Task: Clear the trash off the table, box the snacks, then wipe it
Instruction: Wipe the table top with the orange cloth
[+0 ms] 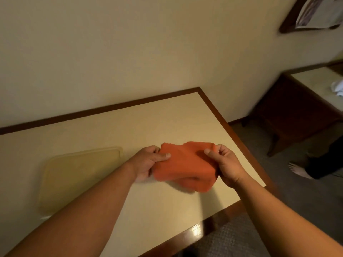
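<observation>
pale lid [79, 175] flat on table [167, 115] at left, likely snack box shut; left hand [148, 162] and right hand [225, 164] pinch orange cloth [187, 164] between them just above tabletop, probably folding for wiping
</observation>
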### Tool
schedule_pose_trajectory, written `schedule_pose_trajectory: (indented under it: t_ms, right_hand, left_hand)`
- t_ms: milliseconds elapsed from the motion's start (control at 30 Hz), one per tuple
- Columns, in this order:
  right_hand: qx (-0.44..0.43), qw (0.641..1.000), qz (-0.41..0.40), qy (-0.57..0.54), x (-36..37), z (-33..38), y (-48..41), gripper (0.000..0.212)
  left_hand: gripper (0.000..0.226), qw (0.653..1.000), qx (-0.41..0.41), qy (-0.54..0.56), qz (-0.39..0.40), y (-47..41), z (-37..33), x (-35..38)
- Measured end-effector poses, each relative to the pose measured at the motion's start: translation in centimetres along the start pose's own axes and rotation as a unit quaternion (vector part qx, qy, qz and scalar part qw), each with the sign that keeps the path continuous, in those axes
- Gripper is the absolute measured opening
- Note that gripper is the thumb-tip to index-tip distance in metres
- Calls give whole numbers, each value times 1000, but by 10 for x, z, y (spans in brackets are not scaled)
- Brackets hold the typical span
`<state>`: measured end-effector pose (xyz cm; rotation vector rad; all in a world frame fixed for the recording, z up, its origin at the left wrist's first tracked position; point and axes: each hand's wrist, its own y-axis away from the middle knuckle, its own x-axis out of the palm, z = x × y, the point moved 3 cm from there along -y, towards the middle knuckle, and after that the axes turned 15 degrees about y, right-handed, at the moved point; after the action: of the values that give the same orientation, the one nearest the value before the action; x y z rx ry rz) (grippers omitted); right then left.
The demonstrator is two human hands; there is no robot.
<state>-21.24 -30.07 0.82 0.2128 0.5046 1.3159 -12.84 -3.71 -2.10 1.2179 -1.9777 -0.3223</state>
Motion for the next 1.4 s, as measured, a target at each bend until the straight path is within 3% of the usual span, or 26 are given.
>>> schedule_pose_trajectory:
  t_ms: [67, 100, 133, 200, 367, 467, 567, 700, 833, 1000, 1200, 1400]
  right_hand:
    - [68, 976, -92, 184, -16, -26, -1, 43]
    - [112, 944, -128, 284, -21, -42, 0, 49]
    - [140, 903, -156, 375, -24, -57, 1, 54]
    - [119, 843, -195, 487, -19, -80, 1, 57]
    - [-12, 791, -143, 595, 23, -94, -6, 63]
    - [32, 810, -75, 580, 41, -107, -22, 75]
    - [59, 784, -63, 615, 48, -119, -44, 81]
    - [35, 768, -73, 635, 52, -118, -57, 83]
    - [-21, 761, -33, 648, 45, -133, -25, 79]
    - [51, 755, -83, 649, -31, -172, 13, 74]
    - [99, 752, -128, 638, -75, -150, -63, 82]
    - [5, 757, -73, 650, -11, -98, -138, 82]
  left_hand:
    - [36, 976, 50, -169, -130, -23, 20, -4]
    - [33, 944, 74, -261, -187, -31, 30, -5]
    - [33, 911, 89, -336, -220, -38, 38, -4]
    - [33, 873, 103, -420, -227, -47, 53, -5]
    - [28, 780, 137, -580, -189, -58, 71, -1]
    - [31, 743, 156, -623, -188, -61, 77, -4]
    - [32, 711, 177, -650, -202, -69, 82, -7]
    - [32, 692, 210, -656, -213, -86, 84, -5]
    - [45, 698, 204, -659, -194, -111, 85, 4]
    - [60, 684, 181, -677, -205, -137, 81, 12]
    - [58, 669, 196, -681, -224, -138, 82, 13]
    - [57, 666, 199, -681, -231, -140, 84, 6]
